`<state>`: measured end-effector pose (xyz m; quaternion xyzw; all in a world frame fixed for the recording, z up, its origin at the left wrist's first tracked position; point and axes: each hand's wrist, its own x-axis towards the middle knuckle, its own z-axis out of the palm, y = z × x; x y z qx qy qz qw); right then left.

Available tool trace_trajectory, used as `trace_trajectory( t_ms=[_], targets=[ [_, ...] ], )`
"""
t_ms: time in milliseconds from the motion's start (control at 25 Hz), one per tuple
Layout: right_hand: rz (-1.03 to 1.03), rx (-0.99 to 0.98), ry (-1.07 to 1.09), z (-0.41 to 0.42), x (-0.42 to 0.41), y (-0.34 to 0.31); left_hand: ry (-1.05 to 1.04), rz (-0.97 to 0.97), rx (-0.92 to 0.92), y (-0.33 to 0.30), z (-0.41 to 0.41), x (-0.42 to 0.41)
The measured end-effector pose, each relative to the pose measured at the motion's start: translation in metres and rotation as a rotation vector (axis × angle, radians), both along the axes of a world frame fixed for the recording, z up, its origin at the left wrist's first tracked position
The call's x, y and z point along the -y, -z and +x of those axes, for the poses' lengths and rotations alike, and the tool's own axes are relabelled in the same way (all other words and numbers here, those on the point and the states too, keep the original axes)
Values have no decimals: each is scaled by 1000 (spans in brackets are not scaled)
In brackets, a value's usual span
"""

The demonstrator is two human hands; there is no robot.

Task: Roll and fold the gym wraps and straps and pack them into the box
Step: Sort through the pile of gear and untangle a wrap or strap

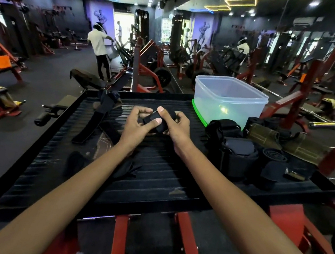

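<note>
Black, soft wrap [159,120] sits rolled in both hands' [140,121] [178,126] curled grip, light, best pinched across its coil.

Black ribbed counter [155,180] carrying a clear box [229,100] on a green lid [199,115] far right, rolled wraps [243,155] near right, loose black straps [98,118] left.
</note>
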<state>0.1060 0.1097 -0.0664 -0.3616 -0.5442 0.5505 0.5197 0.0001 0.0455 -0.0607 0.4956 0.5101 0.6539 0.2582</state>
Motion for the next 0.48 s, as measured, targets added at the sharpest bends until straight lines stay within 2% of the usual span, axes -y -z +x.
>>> trace_trajectory(
  t_ms=[120, 320, 480],
  targets=[
    [11, 29, -78, 9, 13, -3, 78, -108, 132, 0, 1, 11],
    [-9, 42, -123, 23, 29, 0, 106, -176, 150, 0, 6, 32],
    [96, 180, -40, 33, 40, -1, 84, -227, -12, 6, 8, 45]
  ],
)
